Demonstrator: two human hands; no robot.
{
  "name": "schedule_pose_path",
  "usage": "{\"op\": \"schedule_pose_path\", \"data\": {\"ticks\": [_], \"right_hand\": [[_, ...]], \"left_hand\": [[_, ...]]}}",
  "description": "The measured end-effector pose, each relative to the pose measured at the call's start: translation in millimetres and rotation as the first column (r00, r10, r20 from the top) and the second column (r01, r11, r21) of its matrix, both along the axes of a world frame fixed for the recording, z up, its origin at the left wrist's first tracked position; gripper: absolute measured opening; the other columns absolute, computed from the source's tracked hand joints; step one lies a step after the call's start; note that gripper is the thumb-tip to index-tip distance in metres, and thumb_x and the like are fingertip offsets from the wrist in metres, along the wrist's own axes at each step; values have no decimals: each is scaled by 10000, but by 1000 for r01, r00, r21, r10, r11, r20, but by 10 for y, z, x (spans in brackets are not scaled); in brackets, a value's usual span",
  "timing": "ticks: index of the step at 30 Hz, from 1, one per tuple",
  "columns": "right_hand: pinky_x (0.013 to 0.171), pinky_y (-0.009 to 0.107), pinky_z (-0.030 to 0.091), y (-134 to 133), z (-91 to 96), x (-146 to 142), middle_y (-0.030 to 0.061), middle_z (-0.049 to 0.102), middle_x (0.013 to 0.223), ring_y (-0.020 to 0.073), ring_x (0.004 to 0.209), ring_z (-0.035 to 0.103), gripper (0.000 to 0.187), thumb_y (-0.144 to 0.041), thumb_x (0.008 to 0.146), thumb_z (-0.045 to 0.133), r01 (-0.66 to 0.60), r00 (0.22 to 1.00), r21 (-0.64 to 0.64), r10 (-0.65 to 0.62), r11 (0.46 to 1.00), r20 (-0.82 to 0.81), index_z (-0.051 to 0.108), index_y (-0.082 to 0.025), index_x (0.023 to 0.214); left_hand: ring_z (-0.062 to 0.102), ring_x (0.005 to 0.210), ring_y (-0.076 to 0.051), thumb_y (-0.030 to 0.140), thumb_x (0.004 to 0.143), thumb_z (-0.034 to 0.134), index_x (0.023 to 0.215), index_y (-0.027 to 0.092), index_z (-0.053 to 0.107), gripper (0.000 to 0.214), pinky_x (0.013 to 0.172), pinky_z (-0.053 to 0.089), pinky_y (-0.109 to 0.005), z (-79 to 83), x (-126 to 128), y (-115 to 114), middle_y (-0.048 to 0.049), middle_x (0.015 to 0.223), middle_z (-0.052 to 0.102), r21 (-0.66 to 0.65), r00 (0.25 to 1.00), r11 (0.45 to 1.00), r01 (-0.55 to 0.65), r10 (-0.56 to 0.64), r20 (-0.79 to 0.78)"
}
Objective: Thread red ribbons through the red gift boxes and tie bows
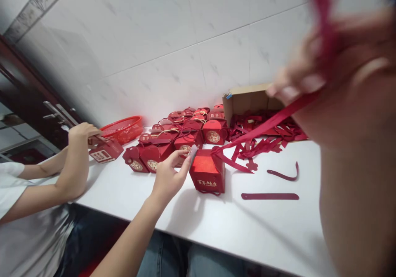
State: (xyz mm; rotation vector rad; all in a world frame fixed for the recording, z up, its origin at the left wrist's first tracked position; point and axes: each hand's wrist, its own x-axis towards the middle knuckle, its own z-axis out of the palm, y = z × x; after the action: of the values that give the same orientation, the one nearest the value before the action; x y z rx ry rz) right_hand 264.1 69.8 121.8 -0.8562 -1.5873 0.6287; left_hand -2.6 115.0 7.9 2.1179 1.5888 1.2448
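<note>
A small red gift box point(208, 178) with gold lettering stands upright on the white table. My left hand point(170, 176) is closed at its left side, with thumb and fingers pinching the upper edge. High at the right and close to the camera, my right hand point(343, 71) is blurred by motion. Its fingers are closed round a red ribbon point(272, 122), which stretches down taut to the top of the box. Another ribbon end lies loose to the right of the box. Two dark red strips, one flat strip point(269, 196) and one curled strip point(283, 176), lie farther right.
Several red gift boxes point(187, 139) crowd together behind my left hand. A cardboard box point(244, 99) holds a heap of ribbons and strips that spills out in front. At the left, a co-worker's hands hold a red box point(107, 150) beside a red plastic basket point(133, 129).
</note>
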Motion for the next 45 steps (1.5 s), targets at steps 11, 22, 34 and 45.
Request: {"op": "schedule_pose_path", "data": {"ticks": [11, 22, 34, 45], "right_hand": [[428, 253, 225, 591, -625, -828, -30, 380, 521, 88, 451, 331, 223, -252, 731, 455, -126, 717, -451, 395, 884, 574, 358, -187, 541], [578, 284, 297, 593, -704, -896, -2, 406, 505, 148, 559, 412, 250, -219, 721, 445, -31, 695, -446, 340, 895, 634, 347, -187, 493], [603, 283, 304, 573, -675, -937, -9, 441, 524, 115, 521, 369, 267, -261, 762, 410, -64, 770, -441, 325, 895, 549, 355, -178, 514], [710, 313, 323, 571, -738, -1026, 8, 464, 557, 161, 628, 446, 315, -313, 791, 401, -44, 684, -379, 305, 924, 663, 399, -178, 507]], "left_hand": [[660, 698, -200, 374, 770, 591, 1051, 132, 600, 371, 597, 509, -260, -74, -2, -246, -58, 703, 691, -98, 977, 995, 13, 8, 213], [659, 724, -201, 377, 789, 571, 1097, 148, 573, 384, 601, 515, -260, -95, -18, -336, -48, 709, 687, -135, 969, 990, 36, -1, 249], [659, 732, -202, 373, 790, 570, 1100, 146, 576, 384, 601, 515, -256, -91, -7, -352, -48, 709, 687, -128, 974, 991, 30, -1, 224], [667, 735, -205, 373, 785, 576, 1127, 154, 570, 407, 591, 516, -256, -75, 0, -355, -52, 743, 704, -110, 984, 994, 24, -4, 180]]}}
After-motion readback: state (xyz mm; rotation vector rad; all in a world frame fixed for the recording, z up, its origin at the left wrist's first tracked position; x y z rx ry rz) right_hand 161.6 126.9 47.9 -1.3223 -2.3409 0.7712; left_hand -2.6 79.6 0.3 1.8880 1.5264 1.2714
